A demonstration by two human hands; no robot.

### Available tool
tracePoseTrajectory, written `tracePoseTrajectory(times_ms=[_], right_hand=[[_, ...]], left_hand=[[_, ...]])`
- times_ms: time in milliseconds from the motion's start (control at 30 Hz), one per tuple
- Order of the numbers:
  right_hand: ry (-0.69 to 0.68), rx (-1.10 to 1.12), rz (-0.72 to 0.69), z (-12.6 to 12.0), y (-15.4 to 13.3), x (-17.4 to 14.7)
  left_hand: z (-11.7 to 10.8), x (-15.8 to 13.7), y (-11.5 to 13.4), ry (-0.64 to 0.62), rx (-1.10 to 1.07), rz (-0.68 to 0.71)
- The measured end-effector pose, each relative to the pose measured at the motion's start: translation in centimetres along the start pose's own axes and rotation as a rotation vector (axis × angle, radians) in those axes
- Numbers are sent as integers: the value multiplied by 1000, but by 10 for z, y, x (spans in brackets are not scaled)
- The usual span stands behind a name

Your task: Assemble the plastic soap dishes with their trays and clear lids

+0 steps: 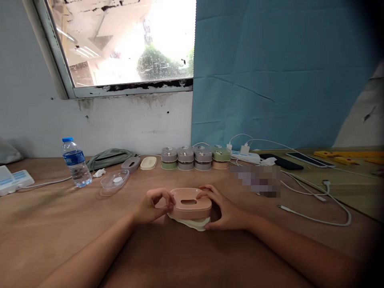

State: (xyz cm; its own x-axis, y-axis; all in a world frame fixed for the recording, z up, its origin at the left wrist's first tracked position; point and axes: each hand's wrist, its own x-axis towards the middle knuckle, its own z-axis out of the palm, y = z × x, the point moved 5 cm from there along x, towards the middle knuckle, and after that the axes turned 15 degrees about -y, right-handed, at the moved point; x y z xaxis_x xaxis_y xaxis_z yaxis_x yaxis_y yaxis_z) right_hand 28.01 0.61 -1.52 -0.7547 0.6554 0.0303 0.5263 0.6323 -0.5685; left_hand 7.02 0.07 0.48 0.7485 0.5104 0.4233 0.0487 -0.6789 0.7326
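Note:
In the middle of the table a pink rounded plastic cover with an oval slot in its top sits over a cream-coloured piece, which sticks out along the lower edge. My left hand is closed at the cover's left side, thumb and fingers pinching its edge. From the right, my right hand grips it too, with fingers over the top and the thumb low against the cream piece. The underside of both parts is hidden.
Behind stand several two-tier boxes in grey, green and orange. To the left are a clear tray, a grey slotted cover, a cream lid, and a water bottle. White cables and phones lie right.

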Motion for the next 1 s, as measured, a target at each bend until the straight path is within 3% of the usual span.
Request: tracePoseTrajectory(times_ms=[167,333,400,567,633,800,1000], right_hand=[[73,-112,16,1,-8,0],[103,-158,-38,1,-12,0],[84,-134,-44,2,-12,1],[51,-57,13,2,-9,2],[69,-59,12,2,-9,2],[36,-95,-58,2,-16,0],[0,-159,-68,2,-20,-2]], left_hand=[[-8,-3,-9,22,80,-69],[-4,-6,-34,-35,-35,-343],[1,-7,-44,-75,-103,-383],[0,-10,-59,61,-86,-462],[1,-10,-57,59,-93,-472],[8,-8,-36,-116,20,-414],[0,-7,-25,-91,357,-434]])
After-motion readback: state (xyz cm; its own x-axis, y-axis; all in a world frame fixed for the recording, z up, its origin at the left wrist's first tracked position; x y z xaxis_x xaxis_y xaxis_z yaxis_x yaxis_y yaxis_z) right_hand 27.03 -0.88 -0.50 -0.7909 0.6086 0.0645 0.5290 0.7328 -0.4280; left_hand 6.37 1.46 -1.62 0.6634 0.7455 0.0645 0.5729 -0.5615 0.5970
